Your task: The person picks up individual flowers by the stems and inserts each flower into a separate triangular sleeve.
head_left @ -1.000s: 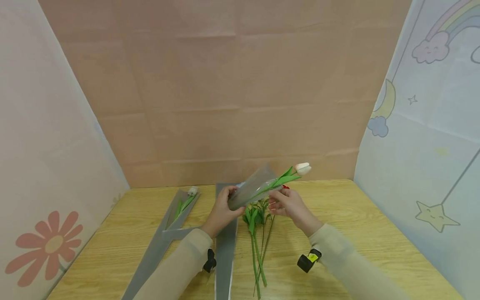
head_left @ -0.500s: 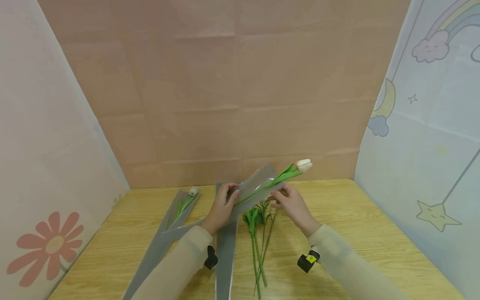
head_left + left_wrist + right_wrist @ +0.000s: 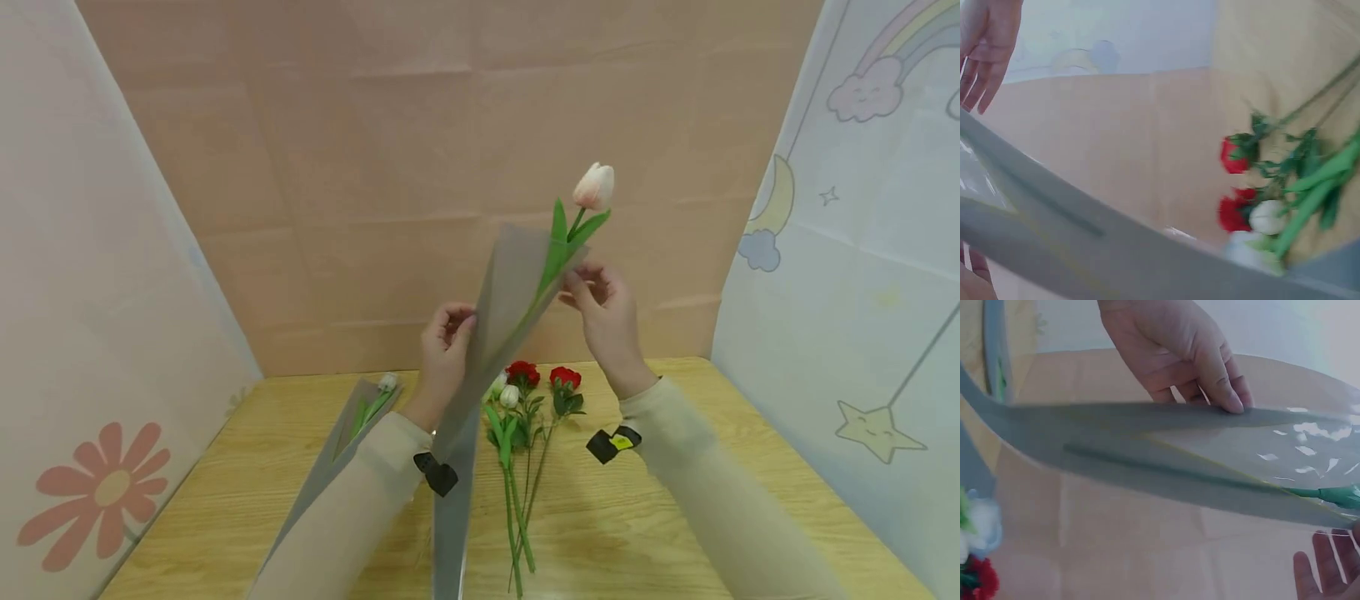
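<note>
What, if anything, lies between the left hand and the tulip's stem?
The grey translucent sleeve does: the left hand pinches its edge, while the stem shows through its film. Nothing visible covers the bloom, which sticks out above it.

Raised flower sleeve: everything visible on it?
The flower sleeve is a long, tapering wrap, plastic-looking, grey with a shiny clear part and yellow line. It's held up, wide end on top, leaning right. A pale tulip sits partly inside, poking out the top. The left hand pinches its left edge, the right hand its upper right edge. Whether its tip touches anything is unclear.
</note>
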The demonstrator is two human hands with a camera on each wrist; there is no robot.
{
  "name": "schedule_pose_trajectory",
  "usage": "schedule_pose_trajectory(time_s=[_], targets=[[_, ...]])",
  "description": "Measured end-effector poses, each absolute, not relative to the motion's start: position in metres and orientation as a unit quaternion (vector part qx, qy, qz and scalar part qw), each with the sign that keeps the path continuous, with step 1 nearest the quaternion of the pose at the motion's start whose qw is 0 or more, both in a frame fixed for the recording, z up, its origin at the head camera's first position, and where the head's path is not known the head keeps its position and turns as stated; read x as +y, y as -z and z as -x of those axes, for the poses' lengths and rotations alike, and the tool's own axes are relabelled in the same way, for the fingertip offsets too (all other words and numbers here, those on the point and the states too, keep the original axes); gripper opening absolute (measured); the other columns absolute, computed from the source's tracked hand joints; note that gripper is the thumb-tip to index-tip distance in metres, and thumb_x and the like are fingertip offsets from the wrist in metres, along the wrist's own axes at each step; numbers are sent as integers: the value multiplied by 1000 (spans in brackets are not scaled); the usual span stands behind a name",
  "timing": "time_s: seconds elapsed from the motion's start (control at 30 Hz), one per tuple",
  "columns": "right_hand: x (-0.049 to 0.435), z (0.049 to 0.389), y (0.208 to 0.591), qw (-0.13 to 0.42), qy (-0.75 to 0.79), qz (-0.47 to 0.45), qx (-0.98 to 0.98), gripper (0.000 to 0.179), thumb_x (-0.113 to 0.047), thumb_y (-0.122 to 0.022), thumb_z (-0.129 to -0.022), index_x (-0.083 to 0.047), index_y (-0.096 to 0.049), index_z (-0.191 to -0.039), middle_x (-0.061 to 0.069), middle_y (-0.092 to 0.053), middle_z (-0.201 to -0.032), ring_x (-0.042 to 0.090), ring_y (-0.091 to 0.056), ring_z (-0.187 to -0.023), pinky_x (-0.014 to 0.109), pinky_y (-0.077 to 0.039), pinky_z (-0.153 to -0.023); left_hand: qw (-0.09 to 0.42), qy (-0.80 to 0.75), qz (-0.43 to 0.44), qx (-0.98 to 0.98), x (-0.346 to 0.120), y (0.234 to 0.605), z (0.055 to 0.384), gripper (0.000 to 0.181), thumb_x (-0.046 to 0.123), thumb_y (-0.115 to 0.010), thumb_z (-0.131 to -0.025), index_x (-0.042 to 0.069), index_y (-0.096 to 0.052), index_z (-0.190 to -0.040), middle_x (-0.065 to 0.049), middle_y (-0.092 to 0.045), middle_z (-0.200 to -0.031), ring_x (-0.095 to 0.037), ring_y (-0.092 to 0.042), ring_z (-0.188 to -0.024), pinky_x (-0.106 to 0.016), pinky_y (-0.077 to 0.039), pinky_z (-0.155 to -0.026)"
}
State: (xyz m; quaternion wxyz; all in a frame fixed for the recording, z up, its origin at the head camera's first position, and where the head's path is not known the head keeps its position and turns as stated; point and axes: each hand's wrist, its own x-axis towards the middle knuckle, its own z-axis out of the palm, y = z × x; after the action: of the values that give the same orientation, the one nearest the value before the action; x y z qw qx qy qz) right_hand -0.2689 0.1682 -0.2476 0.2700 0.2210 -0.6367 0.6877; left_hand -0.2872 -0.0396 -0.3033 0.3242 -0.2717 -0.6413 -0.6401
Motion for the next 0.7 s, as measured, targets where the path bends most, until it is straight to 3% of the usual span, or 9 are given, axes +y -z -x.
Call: schedule_pose_trajectory(time_s=[0.13,0.23,0.33,0.5,0.7], targets=[[162,268,235,320,-691,-244,-600,4,-10,-61,-95,-6,-61,-97,-5,-66,-92,10,-66,-84,29,-56,-80,323,644,262,-641,-39,291,286,12,0,-58,-94,-11,-58,-101,-20,-60,-94,-4,-54,-85,-19,-44,-75],[159,267,238,327,-683,-241,-607,10,-10,-61,-95,0,-61,-98,-6,-66,-90,9,-67,-80,28,-56,-78,294,645,237,-664,-40,295,284,14,3,-59,-94,-9,-59,-101,-11,-60,-92,-4,-54,-85,-20,-45,-77],[157,265,244,322,-674,-228,-624,14,-10,-61,-95,3,-61,-100,-7,-66,-89,8,-66,-78,29,-56,-78,258,643,217,-688,-41,298,278,14,4,-59,-94,-8,-59,-101,-12,-61,-92,-2,-55,-84,-19,-46,-79],[156,264,247,324,-672,-226,-627,18,-11,-63,-94,5,-61,-101,-8,-66,-88,8,-65,-77,31,-56,-79,252,639,219,-693,-41,289,263,13,1,-58,-95,-11,-59,-100,-22,-61,-92,-1,-55,-81,-20,-47,-78],[156,263,247,326,-674,-228,-622,18,-10,-62,-94,6,-60,-101,-8,-66,-88,8,-64,-77,29,-56,-78,242,653,213,-685,-39,285,259,14,1,-59,-94,-12,-59,-100,-15,-62,-91,-1,-55,-81,-18,-46,-77]])
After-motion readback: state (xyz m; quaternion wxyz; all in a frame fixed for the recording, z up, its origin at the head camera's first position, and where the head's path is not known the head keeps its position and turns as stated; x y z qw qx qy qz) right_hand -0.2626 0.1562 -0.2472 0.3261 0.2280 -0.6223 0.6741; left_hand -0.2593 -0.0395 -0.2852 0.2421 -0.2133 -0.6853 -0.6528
